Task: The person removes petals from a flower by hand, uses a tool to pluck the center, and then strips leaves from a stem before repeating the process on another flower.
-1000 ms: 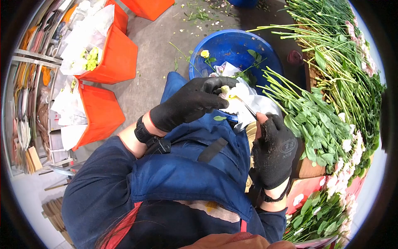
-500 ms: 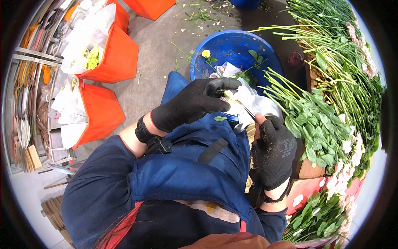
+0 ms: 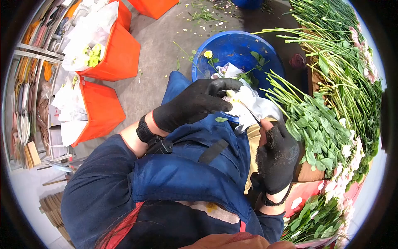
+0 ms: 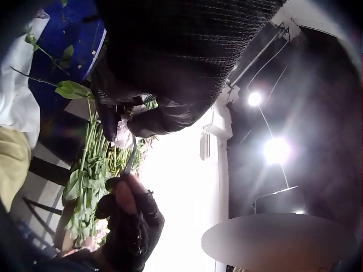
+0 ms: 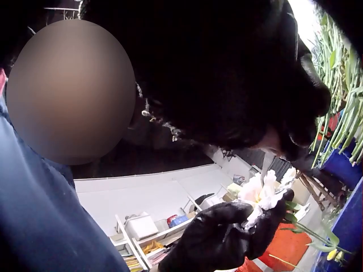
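My gloved left hand (image 3: 192,101) pinches a pale, white-petalled flower (image 5: 261,192) between thumb and fingers over my lap. Opposite it, my gloved right hand (image 3: 280,155) grips slim metal tweezers (image 3: 253,115) with bare fingertips. Their narrow tip reaches the yellowish middle of the bloom. In the left wrist view the tweezers (image 4: 130,161) point up from the right hand (image 4: 133,226) to the petals, between the left thumb and fingers. The flower's stem is mostly hidden by the left hand.
A blue tub (image 3: 232,47) with a yellow flower, leaves and white wrapping stands just beyond my knees. Orange bins (image 3: 118,54) of wrapped flowers are on the left. Leafy cut stems (image 3: 315,128) with pink blooms pile up on the right. Clippings litter the floor.
My right hand has turned at the wrist and shifted slightly right, tilting the tweezers at the bloom's centre. The left hand keeps the flower almost in place.
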Tool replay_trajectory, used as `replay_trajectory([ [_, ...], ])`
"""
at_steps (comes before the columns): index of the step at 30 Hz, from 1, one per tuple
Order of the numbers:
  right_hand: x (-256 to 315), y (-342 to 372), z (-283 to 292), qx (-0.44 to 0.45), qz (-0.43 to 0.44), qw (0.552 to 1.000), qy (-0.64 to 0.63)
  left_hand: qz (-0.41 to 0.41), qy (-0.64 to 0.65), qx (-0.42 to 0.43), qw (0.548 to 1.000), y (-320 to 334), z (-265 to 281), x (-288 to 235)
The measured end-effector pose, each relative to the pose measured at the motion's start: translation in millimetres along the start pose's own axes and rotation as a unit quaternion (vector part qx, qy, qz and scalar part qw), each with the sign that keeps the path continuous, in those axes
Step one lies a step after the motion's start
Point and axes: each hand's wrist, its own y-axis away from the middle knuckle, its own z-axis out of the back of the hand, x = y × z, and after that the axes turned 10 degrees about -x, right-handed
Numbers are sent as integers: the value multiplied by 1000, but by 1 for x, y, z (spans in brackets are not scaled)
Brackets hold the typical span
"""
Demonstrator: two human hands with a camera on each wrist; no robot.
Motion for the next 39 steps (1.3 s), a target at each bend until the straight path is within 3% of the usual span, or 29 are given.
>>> replay_trajectory([
  [8, -27, 16, 2, -37, -61, 996, -55, 7, 0, -26, 1000, 2, 3, -4],
  [13, -116, 34, -82, 35, -197, 968, -154, -7, 52, -45, 998, 6, 0, -11],
  [14, -156, 45, -122, -25, -60, 998, 5, 1, 48, -47, 998, 7, 1, -14],
  [15, -175, 51, -146, 131, -77, 948, 278, 10, 46, -48, 998, 9, 1, -17],
  [16, -201, 61, -169, 260, -120, 893, 348, 18, 44, -47, 998, 9, -1, -19],
  [18, -193, 50, -169, 251, -113, 906, 321, 9, 71, -41, 997, 6, -3, -24],
  [21, -151, 32, -147, 81, -53, 954, 282, 14, 113, -40, 993, 9, 5, -24],
  [24, -196, 56, -169, 305, -138, 874, 352, 9, 161, -22, 987, 4, 3, -25],
  [25, -192, 55, -166, 291, -153, 886, 328, 5, 160, -27, 987, 5, 1, -25],
  [28, -138, 30, -137, 111, -122, 965, 205, 13, 142, -15, 990, 8, 9, -24],
  [29, -137, 29, -137, 10, -110, 992, 57, 12, 150, -7, 989, 7, 9, -26],
  [30, -137, 26, -141, -15, -122, 991, -54, 10, 157, 1, 987, 6, 9, -27],
  [32, -94, 3, -125, -25, -164, 959, -231, 1, 131, 5, 991, 8, 5, -32],
  [33, -71, -11, -118, -53, -145, 958, -241, -3, 119, 5, 993, 10, 3, -34],
  [38, -67, -21, -135, 34, -133, 953, -269, -35, 183, 31, 982, 21, 1, -50],
  [39, -72, -23, -141, 10, -62, 970, -236, -47, 197, 37, 978, 23, 5, -54],
])
